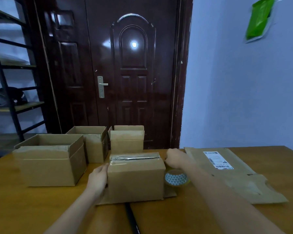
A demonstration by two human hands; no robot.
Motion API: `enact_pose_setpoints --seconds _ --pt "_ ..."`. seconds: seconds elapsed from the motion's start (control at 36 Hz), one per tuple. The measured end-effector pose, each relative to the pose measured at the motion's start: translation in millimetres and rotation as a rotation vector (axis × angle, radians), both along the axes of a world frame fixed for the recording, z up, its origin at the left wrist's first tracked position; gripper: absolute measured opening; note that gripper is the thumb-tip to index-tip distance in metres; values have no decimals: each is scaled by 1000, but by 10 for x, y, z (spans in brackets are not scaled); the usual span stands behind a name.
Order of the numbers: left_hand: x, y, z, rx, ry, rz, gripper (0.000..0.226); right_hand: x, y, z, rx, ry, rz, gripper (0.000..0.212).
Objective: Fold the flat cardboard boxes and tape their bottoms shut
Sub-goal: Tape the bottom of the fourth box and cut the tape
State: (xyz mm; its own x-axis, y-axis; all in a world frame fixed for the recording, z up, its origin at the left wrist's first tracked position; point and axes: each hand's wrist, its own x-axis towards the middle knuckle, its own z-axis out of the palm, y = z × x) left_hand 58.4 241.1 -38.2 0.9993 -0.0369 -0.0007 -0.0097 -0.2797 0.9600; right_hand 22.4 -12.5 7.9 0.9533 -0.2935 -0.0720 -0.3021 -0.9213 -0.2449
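1. A small cardboard box point(136, 178) stands bottom-up near the tabletop's point(41, 205) front edge, with clear tape along its closed seam.
2. The left hand point(98, 179) presses flat on its left side; the right hand point(175, 157) curls over its right top corner.
3. A tape roll point(176, 179) sits just right of it.
4. 3 open boxes point(51, 159) stand behind; their insides are hidden.

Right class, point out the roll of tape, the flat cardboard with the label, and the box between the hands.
roll of tape point(176, 178), head view, on its patterned inner ring.
flat cardboard point(240, 181), head view, on bare card below the label.
box point(135, 179), head view, on its near side.
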Motion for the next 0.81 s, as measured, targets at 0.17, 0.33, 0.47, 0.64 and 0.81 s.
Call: enact_pose_setpoints --seconds 0.17,0.33,0.47,0.64,0.81 --pt "-56 3 13 -68 79 -63 54 35 16 -10 -11 3 -7 23" --pt "152 136 185 54 -122 -72 58 9 -3 -92 52 1 -17 26" --pt "178 -46 441 173 -439 -255 51 4 -9 -92 65 -7 -14 30" --pt "165 -541 461 875 -558 -610 53 -21 -8 -121 86 -22 -22 32" --pt "172 -604 312 1141 -472 -658 55 -49 28 -122 69 -50 -10 32"
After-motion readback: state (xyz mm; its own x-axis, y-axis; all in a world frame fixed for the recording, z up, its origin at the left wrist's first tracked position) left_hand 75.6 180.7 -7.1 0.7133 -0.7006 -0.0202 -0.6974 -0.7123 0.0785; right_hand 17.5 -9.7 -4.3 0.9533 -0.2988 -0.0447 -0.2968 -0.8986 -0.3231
